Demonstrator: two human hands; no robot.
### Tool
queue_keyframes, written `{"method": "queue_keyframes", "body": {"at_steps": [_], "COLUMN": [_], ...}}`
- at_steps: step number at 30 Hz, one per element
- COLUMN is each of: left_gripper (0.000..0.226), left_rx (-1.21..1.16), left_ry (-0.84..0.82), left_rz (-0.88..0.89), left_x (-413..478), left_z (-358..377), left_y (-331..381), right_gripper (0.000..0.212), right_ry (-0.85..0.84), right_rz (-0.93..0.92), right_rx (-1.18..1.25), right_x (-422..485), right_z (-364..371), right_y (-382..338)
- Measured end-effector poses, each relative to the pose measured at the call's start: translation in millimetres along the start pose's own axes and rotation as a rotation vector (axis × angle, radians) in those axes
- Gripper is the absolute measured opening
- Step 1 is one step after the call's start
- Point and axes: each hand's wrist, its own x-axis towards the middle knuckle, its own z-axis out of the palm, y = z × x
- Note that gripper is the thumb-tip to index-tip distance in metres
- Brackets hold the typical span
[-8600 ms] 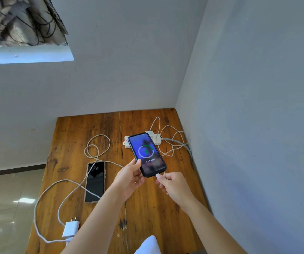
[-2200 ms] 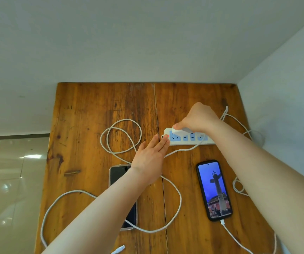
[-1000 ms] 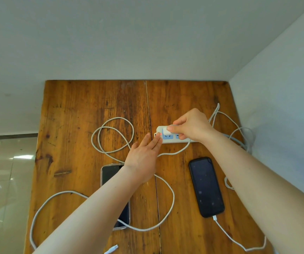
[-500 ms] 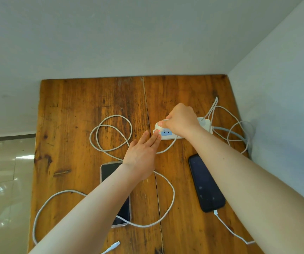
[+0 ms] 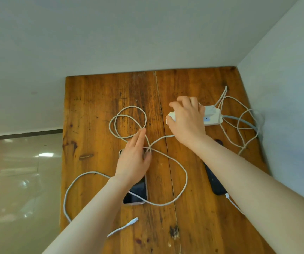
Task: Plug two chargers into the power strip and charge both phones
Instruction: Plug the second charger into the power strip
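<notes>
The right hand is curled palm-down over the left end of the power strip, fingers bent and clamped around something white there; whether that is a charger or the strip's own end cannot be told. The left hand lies flat and open, fingers straight and together, resting over the top of one phone and the cable crossing there, holding nothing. Both forearms stretch in from the bottom edge, bare.

The power strip is a white plastic bar with pale blue socket faces, lying near the right wall on the wooden table, whose planks are orange-brown, glossy, dark-stained and scratched. A white charger already sits in the strip just right of the right hand, its thin cord looping loosely toward the wall.

The left phone has a dark glass screen and pale rim. The dark phone lies mostly hidden under the right forearm, a white plug in its near end. A long white cable coils in round loops between the hands; its free end lies unplugged near the table's front.
</notes>
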Motion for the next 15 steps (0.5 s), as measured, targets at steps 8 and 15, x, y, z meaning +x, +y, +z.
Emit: {"method": "queue_keyframes", "body": {"at_steps": [8, 15], "left_gripper": [0.060, 0.083], "left_rx": [0.105, 0.372], "left_ry": [0.097, -0.216], "left_rz": [-0.297, -0.152], "left_x": [-107.7, -120.5], "left_z": [-32.1, -36.1], "left_y": [-89.9, -112.3], "right_gripper": [0.017, 0.034], "right_ry": [-0.302, -0.727], "right_rz": [-0.124, 0.147], "right_rx": [0.331, 0.039], "right_x": [-135.1, -223.8], "right_z": [41.4, 90.6], "right_y": [-73.7, -104.4]}}
